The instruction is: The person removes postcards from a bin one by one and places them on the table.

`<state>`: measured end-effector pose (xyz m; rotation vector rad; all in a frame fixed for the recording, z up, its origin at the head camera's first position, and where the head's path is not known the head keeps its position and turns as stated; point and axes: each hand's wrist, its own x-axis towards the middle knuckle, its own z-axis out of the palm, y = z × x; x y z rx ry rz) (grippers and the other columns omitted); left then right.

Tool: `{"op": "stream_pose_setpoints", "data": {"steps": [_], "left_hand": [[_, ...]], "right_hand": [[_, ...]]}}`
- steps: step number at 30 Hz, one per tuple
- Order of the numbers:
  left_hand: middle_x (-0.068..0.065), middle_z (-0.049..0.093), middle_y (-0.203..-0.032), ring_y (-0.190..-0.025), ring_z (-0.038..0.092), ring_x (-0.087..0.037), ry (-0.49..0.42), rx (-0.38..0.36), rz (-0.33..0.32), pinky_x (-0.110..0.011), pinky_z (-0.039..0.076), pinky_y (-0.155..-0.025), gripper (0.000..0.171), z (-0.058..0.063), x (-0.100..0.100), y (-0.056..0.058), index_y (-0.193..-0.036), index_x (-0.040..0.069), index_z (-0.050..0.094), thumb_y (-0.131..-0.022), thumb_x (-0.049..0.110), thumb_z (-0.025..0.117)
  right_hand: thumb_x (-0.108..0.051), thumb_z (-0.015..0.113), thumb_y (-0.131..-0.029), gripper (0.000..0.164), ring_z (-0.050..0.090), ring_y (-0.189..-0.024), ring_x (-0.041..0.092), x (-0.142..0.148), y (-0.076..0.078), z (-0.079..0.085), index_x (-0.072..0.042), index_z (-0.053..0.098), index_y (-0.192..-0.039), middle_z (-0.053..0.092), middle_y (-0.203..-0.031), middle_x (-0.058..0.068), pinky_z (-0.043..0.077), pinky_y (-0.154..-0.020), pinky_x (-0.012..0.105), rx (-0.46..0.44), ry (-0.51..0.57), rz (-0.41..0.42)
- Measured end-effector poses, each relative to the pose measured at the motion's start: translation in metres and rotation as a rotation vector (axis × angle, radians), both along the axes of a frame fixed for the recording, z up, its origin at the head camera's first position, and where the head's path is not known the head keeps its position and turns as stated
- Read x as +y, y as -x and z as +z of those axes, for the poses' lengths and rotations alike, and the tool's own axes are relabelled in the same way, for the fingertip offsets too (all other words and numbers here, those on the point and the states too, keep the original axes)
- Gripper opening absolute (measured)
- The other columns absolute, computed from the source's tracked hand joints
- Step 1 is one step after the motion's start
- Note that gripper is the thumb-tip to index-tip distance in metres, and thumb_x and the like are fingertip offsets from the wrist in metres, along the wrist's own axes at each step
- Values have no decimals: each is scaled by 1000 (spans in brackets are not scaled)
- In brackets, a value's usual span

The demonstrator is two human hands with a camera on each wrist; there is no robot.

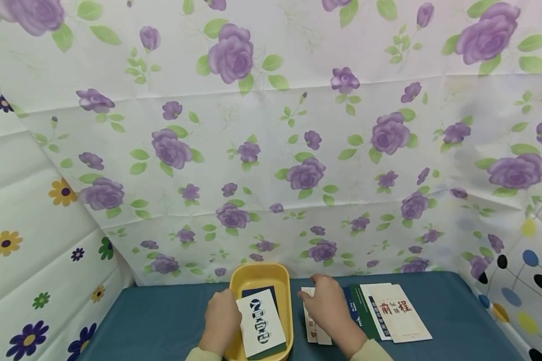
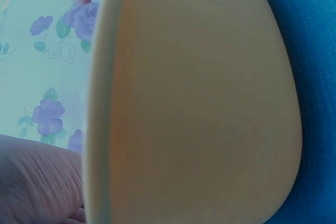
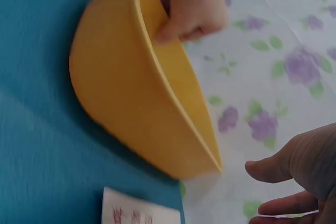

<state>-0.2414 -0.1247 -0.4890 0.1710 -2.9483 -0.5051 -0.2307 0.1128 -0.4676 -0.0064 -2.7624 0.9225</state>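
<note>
My left hand [image 1: 223,320] is at the left side of a yellow plastic basin [image 1: 290,321]. Its curled fingers meet the left edge of a white card [image 1: 265,328] printed with dark blue figures; the fingertips are hidden. Below that card in the basin lie a dark blue item and a green one, mostly covered. Over the table to the right, my right hand [image 1: 328,307] hovers near white cards with print [image 1: 310,326]. In the right wrist view, that hand's thumb and fingers [image 3: 269,170] are spread apart, with nothing between them.
Right of my right hand lie a blue booklet [image 1: 353,311], a green booklet [image 1: 366,316] and a white booklet with red characters [image 1: 404,321], overlapping. A blue-green cloth [image 1: 162,321] covers the table. Flowered sheets [image 1: 271,185] hang behind and at the sides.
</note>
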Motion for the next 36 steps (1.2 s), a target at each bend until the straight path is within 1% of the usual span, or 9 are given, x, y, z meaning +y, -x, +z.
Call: {"op": "stream_pose_setpoints", "data": {"steps": [3,10,14,17,21,25,29,32,36], "left_hand": [[-7,54,-66,-58,58,-23,-1,1,5,-35,45,-45,12,0,-1,0,-78,2,57,-73,-2,66],[-8,55,-66,-58,58,-23,5,0,-4,-36,45,-46,11,1,-2,-2,-78,1,57,-72,-3,66],[-8,54,-66,-58,58,-23,9,4,1,-36,45,-46,11,0,-2,-2,-77,1,57,-72,-3,66],[-8,55,-66,-58,58,-23,13,-5,-2,-36,45,-46,12,0,-2,-1,-77,1,57,-71,-2,67],[-8,55,-66,-58,58,-23,12,-24,-14,-35,45,-46,12,1,-2,-1,-79,0,58,-72,-2,67],[-8,53,-64,-57,58,-23,10,-15,-16,-35,45,-45,12,2,-5,0,-77,1,56,-72,-1,67],[-6,52,-63,-56,57,-22,1,-21,-28,-34,44,-44,11,4,-7,1,-75,3,55,-73,0,66],[-5,51,-61,-54,55,-19,-23,-45,-40,-32,43,-44,11,4,-8,0,-73,4,54,-75,0,64],[-5,51,-61,-53,54,-16,-48,-38,-36,-31,42,-43,11,2,-9,0,-71,5,54,-75,-2,63]], "right_hand": [[-32,76,-74,49,57,-100,29,-17,-2,-1,-2,62,-112,61,-108,11,48,-78,43,24,-3,64],[-32,76,-73,40,57,-86,20,-57,-6,-13,-5,64,-100,59,-90,4,48,-72,36,34,-86,173],[-30,74,-75,39,54,-92,21,-74,-11,-15,-4,63,-102,57,-95,6,47,-77,37,46,-127,209],[-30,73,-77,39,55,-91,19,-84,-14,-17,-3,63,-103,57,-94,5,47,-75,35,37,-149,236],[-31,74,-75,37,53,-78,15,-93,-12,-22,-3,62,-96,53,-83,3,47,-64,32,-43,-157,235],[-35,76,-74,41,50,-71,15,-102,-9,-30,0,60,-91,50,-78,4,46,-60,32,-113,-191,215],[-40,76,-71,45,48,-65,13,-106,-9,-38,-2,58,-87,49,-73,2,44,-56,29,-176,-166,220],[-46,77,-69,47,46,-61,11,-107,-10,-43,-6,55,-81,47,-68,0,41,-54,27,-189,-151,218],[-54,77,-65,53,44,-61,12,-108,-12,-46,-7,54,-75,45,-66,-2,40,-57,28,-181,-203,218]]}}
